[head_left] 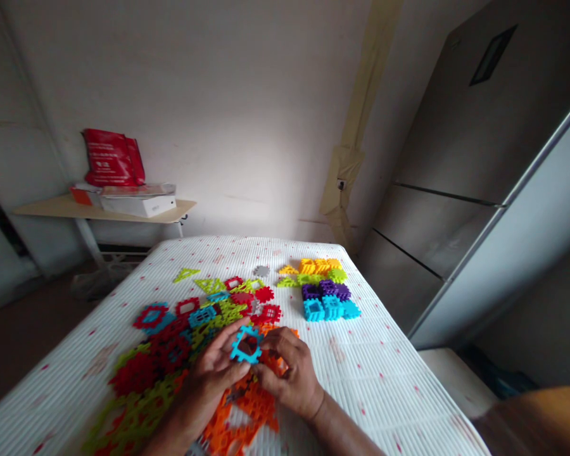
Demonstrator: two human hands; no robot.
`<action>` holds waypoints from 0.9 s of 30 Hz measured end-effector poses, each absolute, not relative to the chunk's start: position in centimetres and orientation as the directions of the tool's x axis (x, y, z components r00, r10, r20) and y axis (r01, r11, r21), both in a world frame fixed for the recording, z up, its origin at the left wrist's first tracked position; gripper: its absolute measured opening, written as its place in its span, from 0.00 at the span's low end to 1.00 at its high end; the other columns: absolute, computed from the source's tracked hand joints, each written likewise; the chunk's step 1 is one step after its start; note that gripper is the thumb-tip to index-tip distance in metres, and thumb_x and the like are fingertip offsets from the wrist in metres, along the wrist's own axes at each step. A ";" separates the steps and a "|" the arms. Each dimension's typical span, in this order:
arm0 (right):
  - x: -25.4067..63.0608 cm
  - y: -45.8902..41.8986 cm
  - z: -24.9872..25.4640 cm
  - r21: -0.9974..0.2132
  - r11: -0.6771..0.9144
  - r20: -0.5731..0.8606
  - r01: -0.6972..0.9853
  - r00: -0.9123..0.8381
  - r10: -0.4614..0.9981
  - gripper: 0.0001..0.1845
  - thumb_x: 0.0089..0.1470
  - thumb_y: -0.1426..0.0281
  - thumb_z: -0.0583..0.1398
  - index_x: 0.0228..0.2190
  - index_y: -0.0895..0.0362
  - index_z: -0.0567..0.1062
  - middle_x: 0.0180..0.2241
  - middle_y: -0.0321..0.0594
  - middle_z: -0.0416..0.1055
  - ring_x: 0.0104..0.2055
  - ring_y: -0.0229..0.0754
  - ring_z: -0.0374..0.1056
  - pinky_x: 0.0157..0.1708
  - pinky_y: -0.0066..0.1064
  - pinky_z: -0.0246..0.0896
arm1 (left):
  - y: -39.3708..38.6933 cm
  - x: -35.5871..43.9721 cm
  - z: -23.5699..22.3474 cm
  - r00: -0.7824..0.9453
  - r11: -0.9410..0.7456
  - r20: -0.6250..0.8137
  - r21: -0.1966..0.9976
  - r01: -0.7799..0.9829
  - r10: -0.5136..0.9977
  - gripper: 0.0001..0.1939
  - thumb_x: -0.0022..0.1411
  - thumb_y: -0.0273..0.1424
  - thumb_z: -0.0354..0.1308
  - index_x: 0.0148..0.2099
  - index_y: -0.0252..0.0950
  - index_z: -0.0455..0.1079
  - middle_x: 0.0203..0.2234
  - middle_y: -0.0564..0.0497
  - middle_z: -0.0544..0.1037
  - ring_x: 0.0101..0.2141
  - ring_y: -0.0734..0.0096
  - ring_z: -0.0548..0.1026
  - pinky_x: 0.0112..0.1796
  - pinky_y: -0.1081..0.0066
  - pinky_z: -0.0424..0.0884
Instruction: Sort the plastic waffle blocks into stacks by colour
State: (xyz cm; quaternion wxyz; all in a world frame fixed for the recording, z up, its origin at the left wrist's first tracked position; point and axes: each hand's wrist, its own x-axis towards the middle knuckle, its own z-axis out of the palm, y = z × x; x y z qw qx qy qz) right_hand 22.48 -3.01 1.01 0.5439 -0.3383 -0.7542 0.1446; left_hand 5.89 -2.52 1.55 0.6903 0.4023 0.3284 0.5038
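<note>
The fingers of the left hand (213, 373) curl around the left edge of a blue piece (236, 349), a toothed plastic square with an open centre, while the right fingertips (270, 339) press together on its right edge. Both hands grip it, lifted and tilted off the cloth, which seems to leave its toothed edges free and its centre in view. Whether the right hand (292, 380) also grips an orange piece just beneath cannot be told.

Under the hands lie loose orange pieces (240, 411), close enough to reach without stretching. To the left, red pieces (135, 373) and green pieces (140, 405) overlap in a mixed spread, as if tipped out rather than arranged. Farther off, yellow blocks (316, 266), purple blocks (325, 289) and cyan blocks (318, 309) stand in neat rows, each colour together, apparently sorted on purpose and set apart from the jumble. A white ribbed cloth (384, 392) covers the surface beneath them all, giving the pieces a flat bed.
</note>
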 end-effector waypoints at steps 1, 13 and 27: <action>22.5 -3.0 1.0 -0.583 0.730 0.723 0.357 -0.180 0.666 0.10 0.51 0.65 0.60 0.36 0.55 0.72 0.33 0.41 0.71 0.35 0.40 0.68 0.35 0.31 0.65 | -2.6 5.9 1.6 0.276 0.169 -0.049 0.887 -0.430 0.960 0.35 0.47 0.32 0.67 0.58 0.42 0.60 0.50 0.48 0.73 0.49 0.58 0.72 0.47 0.68 0.67; 27.4 -0.4 0.2 -0.367 0.393 0.729 0.843 -0.001 0.684 0.08 0.56 0.67 0.56 0.37 0.56 0.72 0.34 0.42 0.70 0.37 0.43 0.68 0.36 0.31 0.63 | -2.3 5.8 2.4 0.094 0.027 0.009 0.929 -0.370 0.995 0.32 0.47 0.34 0.66 0.56 0.42 0.64 0.50 0.46 0.72 0.35 0.69 0.71 0.41 0.68 0.68; 30.5 1.9 -1.8 -0.163 -0.076 0.658 0.984 0.166 0.735 0.04 0.52 0.69 0.59 0.29 0.56 0.75 0.29 0.40 0.70 0.35 0.44 0.65 0.32 0.30 0.53 | -2.5 5.7 2.6 0.099 0.027 0.012 0.925 -0.378 0.995 0.32 0.46 0.34 0.67 0.55 0.40 0.65 0.49 0.45 0.73 0.36 0.70 0.71 0.41 0.69 0.67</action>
